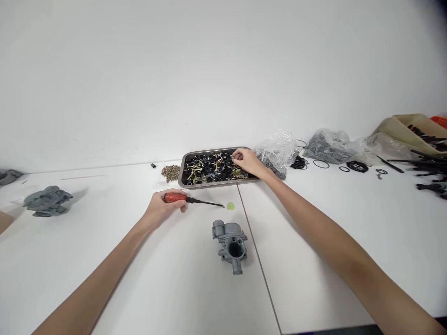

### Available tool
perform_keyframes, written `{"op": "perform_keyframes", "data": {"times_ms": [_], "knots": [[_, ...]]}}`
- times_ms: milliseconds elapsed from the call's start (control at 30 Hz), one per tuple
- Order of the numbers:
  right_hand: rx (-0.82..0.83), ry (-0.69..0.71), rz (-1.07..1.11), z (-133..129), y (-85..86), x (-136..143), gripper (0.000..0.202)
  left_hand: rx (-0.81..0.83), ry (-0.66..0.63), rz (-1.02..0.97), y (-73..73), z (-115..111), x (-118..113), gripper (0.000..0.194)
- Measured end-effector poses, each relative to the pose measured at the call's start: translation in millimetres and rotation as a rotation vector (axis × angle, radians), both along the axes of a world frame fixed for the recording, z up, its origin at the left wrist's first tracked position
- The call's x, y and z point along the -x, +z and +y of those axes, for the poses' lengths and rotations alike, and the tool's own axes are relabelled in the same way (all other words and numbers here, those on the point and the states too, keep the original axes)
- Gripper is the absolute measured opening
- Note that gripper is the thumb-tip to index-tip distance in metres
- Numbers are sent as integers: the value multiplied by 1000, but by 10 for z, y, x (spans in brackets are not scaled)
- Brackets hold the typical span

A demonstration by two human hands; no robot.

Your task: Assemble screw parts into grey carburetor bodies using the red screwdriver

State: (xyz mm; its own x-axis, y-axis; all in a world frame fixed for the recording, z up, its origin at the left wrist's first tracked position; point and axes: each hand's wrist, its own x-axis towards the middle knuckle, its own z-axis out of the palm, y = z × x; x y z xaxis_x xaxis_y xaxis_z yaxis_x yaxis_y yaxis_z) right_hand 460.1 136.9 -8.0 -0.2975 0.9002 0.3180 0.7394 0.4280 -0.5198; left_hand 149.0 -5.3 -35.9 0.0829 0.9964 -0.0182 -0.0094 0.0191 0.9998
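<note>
My left hand [166, 205] is wrapped round the red handle of a screwdriver [174, 197], whose dark shaft points right. Close to its tip lies a small green disc [230, 206] on the white table. At the back, my right hand [245, 159] reaches over the right part of a metal tray [209, 185] full of small mixed parts. Its fingers are pinched together among them; what they hold, if anything, is too small to name. Nearer to me, a grey metal carburetor [230, 242] rests on the table, its round bore facing me.
Left of the tray is a pile of small brass pieces [171, 173]. Plastic bags of dark parts [328, 145], black rings [356, 166] and a beige bin [398, 128] line the back right. Another carburetor [47, 201] sits at left, beside part of another person's arm [4, 221].
</note>
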Motion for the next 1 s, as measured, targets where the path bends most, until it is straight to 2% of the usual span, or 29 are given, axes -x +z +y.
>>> {"op": "perform_keyframes", "data": {"times_ms": [100, 200, 333, 467, 567, 633, 733, 833, 933, 1000], "knots": [[12, 45, 155, -80, 148, 47, 17, -88, 55, 157, -23, 32, 52, 30], [48, 114, 284, -212, 306, 159, 21, -226, 27, 362, -64, 54, 81, 26], [168, 287, 407, -488, 406, 459, 23, -305, -19, 433, -19, -3, 54, 28], [283, 471, 475, -869, 320, 840, 20, -366, 43, 377, 133, -187, -107, 36], [334, 545, 490, -1122, 250, 1043, 19, -347, 75, 208, 197, -304, -252, 40], [360, 571, 497, -1203, 263, 1088, 19, -355, 106, 140, 207, -336, -311, 37], [274, 546, 273, -1129, 375, 987, 24, -354, 126, 159, 208, -319, -318, 37], [163, 419, -23, -866, 480, 717, 26, -297, 86, 192, 199, -263, -261, 38], [155, 243, -169, -570, 448, 423, 10, -235, 52, 230, 163, -202, -195, 34], [188, 166, -271, -427, 355, 295, 9, -219, 46, 236, 126, -165, -159, 33]]}}
